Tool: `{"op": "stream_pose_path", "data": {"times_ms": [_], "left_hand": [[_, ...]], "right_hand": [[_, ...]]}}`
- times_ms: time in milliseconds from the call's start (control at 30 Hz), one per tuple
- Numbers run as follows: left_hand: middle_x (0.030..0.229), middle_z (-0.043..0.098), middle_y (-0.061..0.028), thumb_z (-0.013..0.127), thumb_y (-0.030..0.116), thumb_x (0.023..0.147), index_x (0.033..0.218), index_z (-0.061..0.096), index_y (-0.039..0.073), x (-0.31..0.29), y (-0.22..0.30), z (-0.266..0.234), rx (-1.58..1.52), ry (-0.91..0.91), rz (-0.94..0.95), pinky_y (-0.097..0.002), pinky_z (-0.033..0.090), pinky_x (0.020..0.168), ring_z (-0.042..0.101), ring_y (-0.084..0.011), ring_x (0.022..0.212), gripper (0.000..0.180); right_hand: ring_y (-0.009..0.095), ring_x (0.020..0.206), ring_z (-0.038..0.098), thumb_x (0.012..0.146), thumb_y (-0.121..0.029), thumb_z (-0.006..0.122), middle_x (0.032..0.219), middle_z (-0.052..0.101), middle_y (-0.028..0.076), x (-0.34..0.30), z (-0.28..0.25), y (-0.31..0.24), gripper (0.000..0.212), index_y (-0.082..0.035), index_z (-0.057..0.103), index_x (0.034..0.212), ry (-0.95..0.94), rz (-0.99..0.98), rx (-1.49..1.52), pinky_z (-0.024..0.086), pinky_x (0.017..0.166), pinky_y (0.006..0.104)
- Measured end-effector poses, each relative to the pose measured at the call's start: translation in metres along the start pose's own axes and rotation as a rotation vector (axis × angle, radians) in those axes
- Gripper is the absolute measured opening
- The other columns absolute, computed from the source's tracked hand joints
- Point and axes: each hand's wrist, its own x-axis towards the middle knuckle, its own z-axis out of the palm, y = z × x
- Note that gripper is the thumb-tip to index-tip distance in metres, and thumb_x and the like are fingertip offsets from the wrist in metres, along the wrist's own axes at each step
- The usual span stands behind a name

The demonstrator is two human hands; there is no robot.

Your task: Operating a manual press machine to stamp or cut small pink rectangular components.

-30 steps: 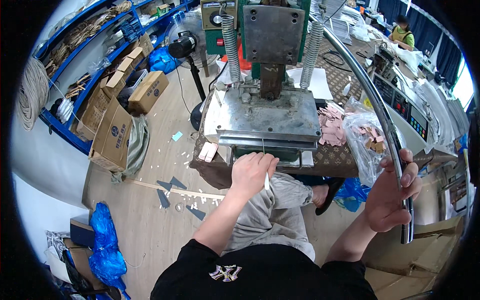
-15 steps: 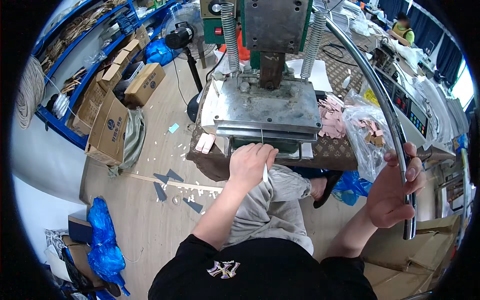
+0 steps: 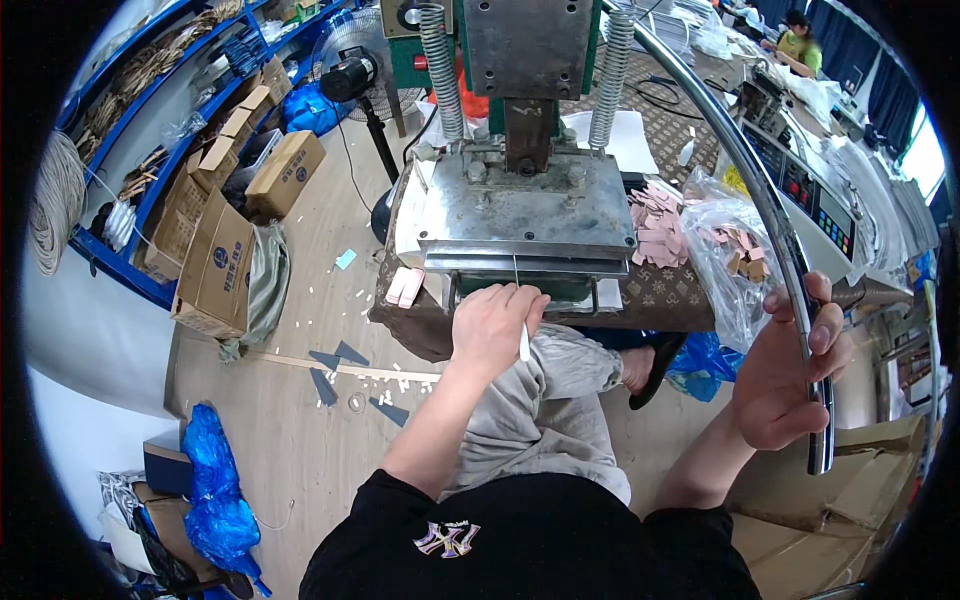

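My left hand [image 3: 496, 328] is closed around a slim pick with a white handle [image 3: 524, 344]. The pick's thin metal shaft points up at the front edge of the hand press [image 3: 530, 215], and my fist is just below that edge. A thick metal plate is clamped under the press's ram. Fingers of my right hand [image 3: 790, 375] curl around the lower end of the long, curved chrome lever [image 3: 775, 215], which sweeps down from the press. What lies under the plate is hidden.
Pink pieces [image 3: 657, 225] are heaped right of the press, near a clear plastic bag [image 3: 735, 300]. A small pink stack [image 3: 405, 286] sits at the table's left corner. A standing fan [image 3: 350, 75], cardboard boxes [image 3: 215, 255] and floor scraps are at left. Another person sits far right.
The view has shifted slightly, so the press sits a little further left in it. Both hands keep their holds on the pick and the lever, with hardly any movement.
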Motion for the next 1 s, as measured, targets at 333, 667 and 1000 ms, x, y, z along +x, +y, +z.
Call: {"op": "stream_pose_path", "data": {"times_ms": [333, 667, 1000], "left_hand": [[0.073, 0.064, -0.0059, 0.073, 0.015, 0.090, 0.089, 0.066, 0.009, -0.0002, -0.0002, 0.0006, 0.006, -0.008, -0.005, -0.0390, 0.049, 0.062, 0.064, -0.0268, 0.067, 0.009], [0.073, 0.064, -0.0060, 0.072, 0.015, 0.091, 0.089, 0.067, 0.008, -0.0001, 0.0000, 0.0007, 0.018, -0.011, 0.000, -0.0389, 0.049, 0.061, 0.064, -0.0263, 0.067, 0.009], [0.072, 0.064, -0.0061, 0.074, 0.015, 0.089, 0.088, 0.067, 0.008, 0.0006, 0.0006, 0.0011, 0.034, -0.011, 0.011, -0.0382, 0.049, 0.061, 0.064, -0.0261, 0.066, 0.009]], "right_hand": [[0.038, 0.149, 0.031, 0.102, -0.063, 0.051, 0.127, 0.050, 0.000, 0.0030, -0.0053, 0.0006, 0.048, -0.018, 0.053, 0.120, -0.128, -0.018, -0.002, 0.041, 0.103, 0.0482], [0.040, 0.143, 0.038, 0.094, -0.069, 0.062, 0.115, 0.052, -0.001, -0.0026, 0.0010, -0.0016, 0.052, -0.019, 0.047, 0.101, 0.049, 0.028, -0.030, 0.045, 0.096, 0.0527], [0.041, 0.142, 0.038, 0.093, -0.070, 0.062, 0.114, 0.051, -0.001, -0.0027, 0.0000, 0.0008, 0.054, -0.019, 0.046, 0.100, 0.039, 0.004, 0.015, 0.045, 0.096, 0.0528]]}}
